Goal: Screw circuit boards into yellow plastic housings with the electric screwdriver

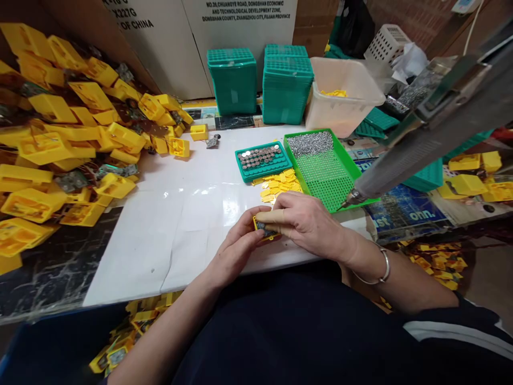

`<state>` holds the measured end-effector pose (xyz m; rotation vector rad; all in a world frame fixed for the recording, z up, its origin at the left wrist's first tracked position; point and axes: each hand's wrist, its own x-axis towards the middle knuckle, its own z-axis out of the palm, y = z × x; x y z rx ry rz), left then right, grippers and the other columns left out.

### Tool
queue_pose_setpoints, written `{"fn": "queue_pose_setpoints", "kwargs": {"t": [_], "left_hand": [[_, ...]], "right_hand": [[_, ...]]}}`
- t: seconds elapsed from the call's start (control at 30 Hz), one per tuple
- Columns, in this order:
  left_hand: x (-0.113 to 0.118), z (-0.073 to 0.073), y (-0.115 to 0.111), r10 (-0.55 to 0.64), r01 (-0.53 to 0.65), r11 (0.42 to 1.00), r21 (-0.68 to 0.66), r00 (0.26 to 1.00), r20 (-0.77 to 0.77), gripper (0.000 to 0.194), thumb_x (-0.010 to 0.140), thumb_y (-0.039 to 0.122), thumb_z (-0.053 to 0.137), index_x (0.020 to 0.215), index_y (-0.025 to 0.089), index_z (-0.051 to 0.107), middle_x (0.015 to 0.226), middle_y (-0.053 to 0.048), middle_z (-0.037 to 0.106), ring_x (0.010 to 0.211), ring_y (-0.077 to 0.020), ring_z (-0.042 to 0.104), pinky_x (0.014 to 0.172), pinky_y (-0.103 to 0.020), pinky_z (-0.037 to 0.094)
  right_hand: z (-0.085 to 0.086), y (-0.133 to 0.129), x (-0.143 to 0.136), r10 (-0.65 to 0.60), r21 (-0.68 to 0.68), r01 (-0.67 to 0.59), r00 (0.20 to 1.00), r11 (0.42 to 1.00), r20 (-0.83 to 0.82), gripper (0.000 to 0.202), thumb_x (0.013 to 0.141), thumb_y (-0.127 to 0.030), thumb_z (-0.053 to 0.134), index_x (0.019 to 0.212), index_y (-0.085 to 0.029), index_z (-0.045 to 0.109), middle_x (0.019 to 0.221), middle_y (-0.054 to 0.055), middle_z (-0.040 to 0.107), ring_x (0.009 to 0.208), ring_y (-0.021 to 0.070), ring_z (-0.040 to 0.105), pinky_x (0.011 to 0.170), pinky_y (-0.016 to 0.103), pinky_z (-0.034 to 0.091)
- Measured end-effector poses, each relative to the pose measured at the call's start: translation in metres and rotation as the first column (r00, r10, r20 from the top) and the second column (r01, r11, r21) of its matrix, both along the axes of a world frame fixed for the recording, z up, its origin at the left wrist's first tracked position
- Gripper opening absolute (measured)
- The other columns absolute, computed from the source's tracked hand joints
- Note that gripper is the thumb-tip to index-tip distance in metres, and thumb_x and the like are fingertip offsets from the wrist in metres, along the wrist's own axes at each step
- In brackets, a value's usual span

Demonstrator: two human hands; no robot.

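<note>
Near the front edge of the white work surface point(156, 214), my left hand point(240, 240) is closed around a small yellow housing point(272, 237) with a dark inside. My right hand point(306, 222) reaches over the same housing, its covered fingertips pressed into it; whether they pinch a small part is hidden. Just beyond my hands lies a pile of flat yellow pieces point(280, 184). Behind the pile sits a teal tray point(264, 172) with rows of round metal cells. To its right a green tray point(328, 176) holds many small screws at its far end.
An electric screwdriver point(385, 171) hangs at the right, its tip over the green tray. Yellow housings point(52, 147) with wires are heaped at the left. Teal tray stacks point(234, 83) and a whitish bin point(344, 101) stand behind. More yellow parts point(120, 347) lie below the front edge.
</note>
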<state>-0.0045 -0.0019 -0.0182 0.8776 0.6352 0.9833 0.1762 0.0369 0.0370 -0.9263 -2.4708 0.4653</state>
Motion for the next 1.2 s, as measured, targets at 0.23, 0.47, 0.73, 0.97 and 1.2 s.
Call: {"fn": "queue_pose_setpoints", "kwargs": {"t": [0.23,0.47,0.73,0.97,1.2], "left_hand": [[0.0,0.007,-0.005,0.06,-0.043,0.991,0.124,0.989,-0.137,0.034,0.093,0.024,0.051,0.127,0.027,0.054,0.133,-0.004,0.054,0.121,-0.0224,0.05,0.105,-0.037,0.041],[0.001,0.005,-0.007,0.135,-0.105,0.985,0.138,0.964,-0.23,0.029,0.094,0.026,0.05,0.122,0.025,0.055,0.132,-0.006,0.055,0.117,-0.0227,0.053,0.104,-0.038,0.039],[0.001,0.007,-0.002,0.08,-0.067,0.994,0.092,0.985,-0.153,0.033,0.091,0.026,0.052,0.123,0.024,0.056,0.132,-0.007,0.056,0.12,-0.0257,0.053,0.105,-0.041,0.039],[0.004,0.003,-0.002,0.12,-0.117,0.993,0.03,0.987,-0.106,0.03,0.09,0.029,0.055,0.119,0.024,0.059,0.129,-0.007,0.058,0.114,-0.0251,0.057,0.096,-0.04,0.048],[0.009,0.005,-0.008,0.075,-0.071,0.996,0.059,0.995,-0.064,0.03,0.093,0.028,0.052,0.123,0.026,0.054,0.132,-0.006,0.054,0.115,-0.0228,0.056,0.097,-0.038,0.048]], "right_hand": [[-0.019,0.0,-0.001,-0.224,-0.524,-0.018,0.892,0.852,-0.394,0.04,0.083,-0.028,0.068,0.122,-0.023,0.057,0.115,0.005,0.064,0.102,0.016,0.062,0.09,0.033,0.051],[-0.033,-0.006,-0.008,-0.358,-0.686,-0.073,0.811,0.724,-0.463,0.04,0.08,-0.032,0.07,0.117,-0.019,0.061,0.112,0.005,0.069,0.097,0.0151,0.066,0.089,0.031,0.053],[-0.041,-0.012,-0.012,-0.442,-0.686,-0.05,0.731,0.726,-0.52,0.04,0.076,-0.034,0.073,0.112,-0.021,0.063,0.111,0.004,0.069,0.095,0.0145,0.066,0.087,0.031,0.054],[-0.04,-0.009,-0.006,-0.443,-0.754,-0.165,0.722,0.636,-0.532,0.046,0.076,-0.035,0.074,0.119,-0.022,0.062,0.114,0.004,0.069,0.099,0.0159,0.066,0.088,0.032,0.055],[-0.041,-0.008,-0.004,-0.498,-0.754,-0.149,0.667,0.639,-0.554,0.036,0.076,-0.032,0.073,0.109,-0.021,0.068,0.108,0.003,0.071,0.095,0.015,0.067,0.085,0.03,0.056]]}}
